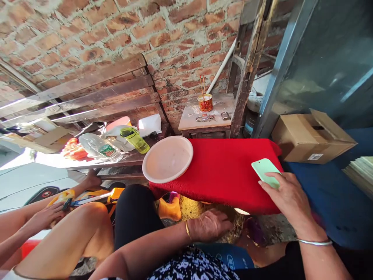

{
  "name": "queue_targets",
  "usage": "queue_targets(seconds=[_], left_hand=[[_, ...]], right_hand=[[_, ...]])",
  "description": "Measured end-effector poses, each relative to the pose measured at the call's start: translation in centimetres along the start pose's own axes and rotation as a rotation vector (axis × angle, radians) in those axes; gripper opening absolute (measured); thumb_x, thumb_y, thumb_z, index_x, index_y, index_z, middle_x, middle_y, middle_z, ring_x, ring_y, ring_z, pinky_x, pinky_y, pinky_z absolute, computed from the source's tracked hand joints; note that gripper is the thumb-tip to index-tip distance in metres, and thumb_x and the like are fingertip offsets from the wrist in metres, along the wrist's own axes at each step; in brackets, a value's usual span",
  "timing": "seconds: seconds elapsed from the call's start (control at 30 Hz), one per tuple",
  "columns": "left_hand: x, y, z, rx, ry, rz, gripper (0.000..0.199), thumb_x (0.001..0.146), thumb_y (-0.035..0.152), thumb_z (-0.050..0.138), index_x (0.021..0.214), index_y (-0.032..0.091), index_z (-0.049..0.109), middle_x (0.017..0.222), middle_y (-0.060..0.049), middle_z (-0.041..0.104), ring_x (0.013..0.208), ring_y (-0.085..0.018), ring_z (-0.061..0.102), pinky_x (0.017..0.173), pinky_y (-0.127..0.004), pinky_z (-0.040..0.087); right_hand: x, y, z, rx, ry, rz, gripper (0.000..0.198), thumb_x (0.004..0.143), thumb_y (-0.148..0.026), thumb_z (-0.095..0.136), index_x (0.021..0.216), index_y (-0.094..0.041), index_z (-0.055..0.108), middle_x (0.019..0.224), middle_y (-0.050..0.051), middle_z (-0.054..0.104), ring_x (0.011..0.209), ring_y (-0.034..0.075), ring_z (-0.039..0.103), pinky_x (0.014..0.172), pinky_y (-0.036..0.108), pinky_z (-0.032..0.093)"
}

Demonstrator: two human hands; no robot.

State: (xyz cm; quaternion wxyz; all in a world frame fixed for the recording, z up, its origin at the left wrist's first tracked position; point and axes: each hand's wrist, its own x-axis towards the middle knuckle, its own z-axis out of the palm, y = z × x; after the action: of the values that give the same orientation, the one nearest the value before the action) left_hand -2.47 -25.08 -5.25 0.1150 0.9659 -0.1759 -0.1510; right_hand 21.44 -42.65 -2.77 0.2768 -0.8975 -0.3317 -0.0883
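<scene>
My right hand point(287, 194) has its thumb and fingers on a flat mint-green slab point(265, 168) with rounded corners and a small hole near one corner. It looks like a phone case or a small board; I cannot tell which. The slab is over the right end of a low table covered with a red cloth point(224, 171). Below the cloth's front edge, my left hand point(210, 225) is near my lap, its fingers loosely bent and nothing visible in them. A pale pink basin point(168, 159) stands at the cloth's left end.
A wooden bench point(131, 155) on the left bears a green bottle point(135, 140) and a clear plastic bottle point(101, 147). Behind, a stool point(189, 120) carries a tin point(205, 103) with sticks. A cardboard box point(303, 136) sits right. Another person's hand point(49, 214) is at far left.
</scene>
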Motion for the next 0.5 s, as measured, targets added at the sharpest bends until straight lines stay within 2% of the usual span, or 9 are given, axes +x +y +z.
queue_targets(seconds=[0.1, 0.17, 0.23, 0.27, 0.3, 0.33, 0.37, 0.4, 0.5], left_hand=[[-2.6, -0.4, -3.6, 0.004, 0.246, -0.012, 0.029, 0.106, 0.029, 0.043, 0.13, 0.022, 0.058, 0.122, -0.008, 0.068, 0.11, -0.021, 0.064, 0.098, -0.034, 0.053], [-4.4, -2.0, -6.4, -0.034, 0.478, -0.106, 0.032, 0.106, 0.029, 0.042, 0.135, 0.022, 0.054, 0.132, -0.01, 0.062, 0.118, -0.02, 0.061, 0.103, -0.034, 0.051], [-6.3, -5.1, -9.3, -0.08, 0.688, -0.275, 0.034, 0.106, 0.027, 0.042, 0.138, 0.022, 0.051, 0.133, -0.012, 0.058, 0.121, -0.02, 0.058, 0.105, -0.035, 0.05], [-7.3, -7.1, -10.7, -0.09, 0.76, -0.386, 0.034, 0.105, 0.027, 0.041, 0.138, 0.022, 0.051, 0.131, -0.012, 0.058, 0.121, -0.02, 0.059, 0.105, -0.036, 0.05], [-8.2, -9.3, -11.9, -0.087, 0.779, -0.527, 0.034, 0.105, 0.027, 0.041, 0.137, 0.022, 0.051, 0.131, -0.012, 0.058, 0.12, -0.021, 0.06, 0.105, -0.038, 0.05], [-9.1, -11.7, -12.9, -0.074, 0.711, -0.671, 0.035, 0.105, 0.026, 0.041, 0.137, 0.022, 0.052, 0.132, -0.012, 0.057, 0.119, -0.022, 0.061, 0.106, -0.04, 0.049], [-9.8, -14.0, -13.7, -0.061, 0.567, -0.816, 0.036, 0.103, 0.025, 0.042, 0.138, 0.021, 0.052, 0.136, -0.013, 0.055, 0.12, -0.024, 0.061, 0.109, -0.042, 0.047], [-10.5, -16.2, -14.2, -0.063, 0.373, -0.941, 0.039, 0.102, 0.025, 0.044, 0.141, 0.02, 0.05, 0.142, -0.015, 0.051, 0.127, -0.026, 0.057, 0.113, -0.044, 0.042], [-11.5, -21.2, -14.4, -0.121, 0.185, -1.03, 0.056, 0.085, 0.038, 0.074, 0.133, 0.015, 0.058, 0.141, -0.021, 0.054, 0.131, -0.038, 0.054, 0.111, -0.053, 0.042]], right_hand=[[0.2, -0.2, 2.7, 0.042, -0.082, -0.067, 0.041, 0.087, -0.054, 0.05, 0.108, -0.025, 0.07, 0.097, 0.01, 0.06, 0.093, 0.029, 0.06, 0.079, 0.04, 0.049], [0.3, 0.4, 4.7, 0.043, -0.152, -0.102, 0.04, 0.086, -0.052, 0.051, 0.108, -0.025, 0.071, 0.095, 0.01, 0.06, 0.088, 0.029, 0.061, 0.078, 0.04, 0.049], [0.4, 1.3, 6.4, 0.008, -0.222, -0.106, 0.039, 0.084, -0.05, 0.053, 0.108, -0.025, 0.072, 0.092, 0.01, 0.06, 0.082, 0.028, 0.062, 0.075, 0.04, 0.048], [0.6, 1.8, 7.1, -0.018, -0.251, -0.097, 0.038, 0.084, -0.049, 0.054, 0.108, -0.025, 0.072, 0.091, 0.01, 0.06, 0.08, 0.028, 0.062, 0.073, 0.04, 0.048], [0.9, 2.2, 7.6, -0.047, -0.275, -0.085, 0.038, 0.083, -0.048, 0.054, 0.108, -0.025, 0.072, 0.089, 0.009, 0.06, 0.078, 0.028, 0.063, 0.071, 0.039, 0.048], [1.3, 2.4, 8.0, -0.071, -0.289, -0.075, 0.037, 0.083, -0.048, 0.055, 0.108, -0.026, 0.072, 0.088, 0.008, 0.06, 0.076, 0.028, 0.063, 0.069, 0.039, 0.047], [1.8, 2.5, 8.2, -0.089, -0.291, -0.068, 0.037, 0.082, -0.048, 0.055, 0.107, -0.027, 0.072, 0.088, 0.007, 0.059, 0.075, 0.027, 0.062, 0.067, 0.038, 0.046], [2.4, 2.4, 8.4, -0.096, -0.281, -0.068, 0.036, 0.082, -0.048, 0.056, 0.107, -0.027, 0.071, 0.088, 0.007, 0.059, 0.075, 0.027, 0.062, 0.066, 0.038, 0.046], [3.8, 0.4, 8.7, -0.06, -0.196, -0.07, 0.034, 0.081, -0.047, 0.057, 0.105, -0.027, 0.072, 0.09, 0.007, 0.06, 0.081, 0.027, 0.062, 0.071, 0.037, 0.048]])
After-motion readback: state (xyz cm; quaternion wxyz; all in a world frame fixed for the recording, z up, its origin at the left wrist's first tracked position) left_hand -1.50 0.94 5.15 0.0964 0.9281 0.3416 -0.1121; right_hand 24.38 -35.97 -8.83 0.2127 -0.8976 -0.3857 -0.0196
